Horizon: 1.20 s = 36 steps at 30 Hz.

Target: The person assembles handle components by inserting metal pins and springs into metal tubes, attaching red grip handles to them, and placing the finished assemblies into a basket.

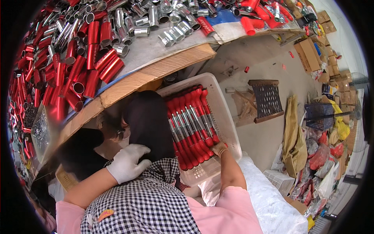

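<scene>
My left hand [129, 163], in a white glove, lies over my checkered apron [132, 199] by my dark-clad thigh. Its fingers are loosely bent with the thumb apart, and nothing is in it. To the right, a white plastic basket [230, 124] holds a row of several long red rods with silver middles and rounded red ends [193, 124], laid side by side. My right hand [219, 149], gloved too, is inside the basket's right side, its fingers curled at the near red end of the rightmost rod [215, 139]. Part of those fingers is hidden.
A workbench with a wooden edge [156, 74] bears heaps of red tubes [93, 58] and silver tubes [142, 31]. On the floor to the right stands a stool with a woven black seat [267, 100]. Beyond are a blue crate [319, 117], plastic bags and cardboard boxes [307, 54].
</scene>
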### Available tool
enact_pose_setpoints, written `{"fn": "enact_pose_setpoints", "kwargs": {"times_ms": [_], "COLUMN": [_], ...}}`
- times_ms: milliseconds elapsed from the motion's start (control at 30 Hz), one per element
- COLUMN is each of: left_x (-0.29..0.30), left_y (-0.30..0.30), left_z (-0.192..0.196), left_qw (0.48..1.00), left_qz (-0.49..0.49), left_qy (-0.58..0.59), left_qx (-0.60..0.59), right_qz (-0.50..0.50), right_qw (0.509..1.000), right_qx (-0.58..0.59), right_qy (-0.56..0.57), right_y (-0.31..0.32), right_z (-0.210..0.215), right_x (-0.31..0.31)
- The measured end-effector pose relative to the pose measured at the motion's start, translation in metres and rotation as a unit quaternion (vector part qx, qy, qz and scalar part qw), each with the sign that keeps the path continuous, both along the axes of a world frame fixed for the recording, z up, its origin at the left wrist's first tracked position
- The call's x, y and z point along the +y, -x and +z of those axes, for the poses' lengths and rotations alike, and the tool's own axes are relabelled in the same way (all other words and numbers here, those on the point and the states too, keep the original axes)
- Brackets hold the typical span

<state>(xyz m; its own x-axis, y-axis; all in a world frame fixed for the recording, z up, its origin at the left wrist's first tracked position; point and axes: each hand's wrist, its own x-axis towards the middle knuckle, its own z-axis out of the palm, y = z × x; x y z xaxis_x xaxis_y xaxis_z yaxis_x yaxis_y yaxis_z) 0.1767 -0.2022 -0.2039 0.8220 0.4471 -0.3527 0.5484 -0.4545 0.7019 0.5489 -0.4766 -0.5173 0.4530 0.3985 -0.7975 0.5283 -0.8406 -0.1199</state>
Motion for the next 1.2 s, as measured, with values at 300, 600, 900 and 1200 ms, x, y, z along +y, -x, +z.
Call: {"fn": "enact_pose_setpoints", "kwargs": {"times_ms": [300, 600, 900, 1200], "left_x": [0.002, -0.002, 0.003, 0.013], "left_y": [-0.004, 0.007, 0.023, 0.053], "left_z": [-0.006, -0.009, 0.0, 0.012], "left_qw": [0.998, 0.997, 0.997, 0.992], "left_qz": [-0.057, -0.07, -0.057, -0.009], "left_qy": [-0.002, 0.016, -0.047, -0.101], "left_qx": [0.001, 0.025, -0.029, -0.074], "right_qz": [0.041, -0.051, 0.111, -0.001], "right_qw": [0.996, 0.985, 0.976, 0.993], "right_qx": [-0.08, -0.145, -0.172, -0.039], "right_qy": [0.023, -0.074, -0.076, -0.115], "right_y": [0.025, 0.039, 0.054, 0.151], "right_z": [-0.002, 0.005, 0.046, 0.06], "right_x": [0.016, 0.027, 0.048, 0.009]}}
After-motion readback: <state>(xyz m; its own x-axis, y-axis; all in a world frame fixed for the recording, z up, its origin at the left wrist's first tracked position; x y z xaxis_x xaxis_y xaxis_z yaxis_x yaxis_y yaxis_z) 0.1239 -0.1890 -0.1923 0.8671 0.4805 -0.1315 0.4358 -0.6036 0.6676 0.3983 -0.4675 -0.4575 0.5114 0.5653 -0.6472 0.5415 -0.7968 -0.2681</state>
